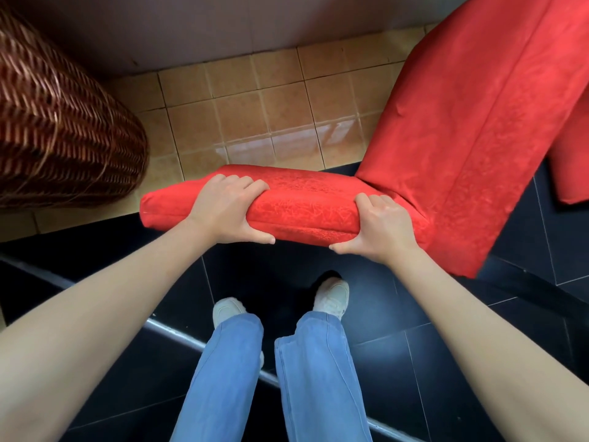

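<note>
A red patterned cushion [302,202] is held level above the floor in front of me. My left hand [228,210] grips its near edge left of centre, fingers over the top and thumb underneath. My right hand [379,226] grips the same edge further right in the same way. A larger red cushion [471,122] stands tilted at the right, and the held cushion's right end meets it.
A brown wicker piece [60,122] fills the left side. Tan floor tiles [255,113] lie beyond the cushion, dark tiles [414,346] under my feet [331,298]. Another red cushion edge [573,161] shows at the far right. A wall runs along the top.
</note>
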Demonstrator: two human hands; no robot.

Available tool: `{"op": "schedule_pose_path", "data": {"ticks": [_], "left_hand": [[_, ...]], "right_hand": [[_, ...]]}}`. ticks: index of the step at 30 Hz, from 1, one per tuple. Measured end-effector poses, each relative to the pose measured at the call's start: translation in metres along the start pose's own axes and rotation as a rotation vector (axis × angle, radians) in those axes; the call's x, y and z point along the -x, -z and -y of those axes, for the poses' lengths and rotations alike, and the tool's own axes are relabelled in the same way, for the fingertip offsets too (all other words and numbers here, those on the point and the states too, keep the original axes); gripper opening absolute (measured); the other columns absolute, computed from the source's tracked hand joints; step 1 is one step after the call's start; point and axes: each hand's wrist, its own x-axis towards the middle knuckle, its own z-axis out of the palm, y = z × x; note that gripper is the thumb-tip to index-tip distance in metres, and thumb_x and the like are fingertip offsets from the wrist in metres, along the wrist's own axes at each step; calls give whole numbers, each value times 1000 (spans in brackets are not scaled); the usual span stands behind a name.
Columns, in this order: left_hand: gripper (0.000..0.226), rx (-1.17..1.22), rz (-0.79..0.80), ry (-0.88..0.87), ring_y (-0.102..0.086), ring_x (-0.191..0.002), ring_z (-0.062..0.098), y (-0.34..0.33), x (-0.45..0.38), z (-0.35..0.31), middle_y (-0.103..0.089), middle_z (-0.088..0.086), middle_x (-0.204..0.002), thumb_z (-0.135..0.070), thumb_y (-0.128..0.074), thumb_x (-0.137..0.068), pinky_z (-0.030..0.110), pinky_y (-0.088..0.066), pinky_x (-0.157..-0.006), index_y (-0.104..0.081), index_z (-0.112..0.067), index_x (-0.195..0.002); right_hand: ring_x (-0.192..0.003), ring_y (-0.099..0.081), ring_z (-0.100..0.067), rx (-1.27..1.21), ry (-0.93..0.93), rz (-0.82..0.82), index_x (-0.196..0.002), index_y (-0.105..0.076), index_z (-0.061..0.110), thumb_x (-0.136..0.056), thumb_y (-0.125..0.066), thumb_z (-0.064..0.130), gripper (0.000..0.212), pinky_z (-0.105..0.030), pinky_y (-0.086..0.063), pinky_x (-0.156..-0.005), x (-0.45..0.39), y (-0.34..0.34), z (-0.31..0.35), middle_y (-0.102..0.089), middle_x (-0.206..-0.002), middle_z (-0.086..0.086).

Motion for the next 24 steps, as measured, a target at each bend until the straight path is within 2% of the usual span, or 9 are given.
{"op": "schedule_pose_path", "data": {"ticks": [4, 9, 13, 18, 24], "left_hand": [[95, -19, 1, -16, -62, -85, 28, 3, -4, 6, -66, 3, -92, -86, -60, -53, 37, -41, -77, -60, -14, -116], [99, -20, 31, -48, -62, -80, 27, 8, -2, 10, -66, 3, -88, -91, -42, -53, 35, -41, -74, -62, -14, -112], [100, -23, 45, -69, -62, -81, 26, 7, 3, 14, -65, 2, -90, -91, -38, -54, 34, -40, -74, -62, -15, -114], [97, -20, 44, -90, -62, -79, 27, 3, 13, 16, -66, 3, -87, -90, -37, -56, 31, -33, -69, -63, -14, -111], [99, -33, 56, -77, -62, -83, 24, -2, 27, 19, -65, -1, -90, -92, -33, -54, 31, -33, -72, -61, -18, -115]], "right_hand": [[-80, -57, -31, -20, -16, -8, -84, -50, 7, -47, -77, 68, 77, -34, -38, -64, -1, -1, 1, -61, -81, -11], [-80, -56, -31, -48, -47, 0, -84, -49, 7, -47, -79, 67, 77, -33, -34, -63, 5, -4, 9, -61, -82, -11], [-74, -54, -29, -77, -66, 16, -79, -41, 12, -46, -79, 67, 75, -30, -30, -60, 14, -6, 17, -57, -76, -9], [-78, -56, -28, -63, -101, 66, -88, -54, 6, -47, -75, 72, 81, -34, -38, -63, 23, -10, 29, -59, -81, -7], [-80, -56, -28, -52, -119, 95, -92, -56, 6, -47, -74, 73, 83, -34, -40, -66, 34, -14, 38, -59, -82, -7]]}}
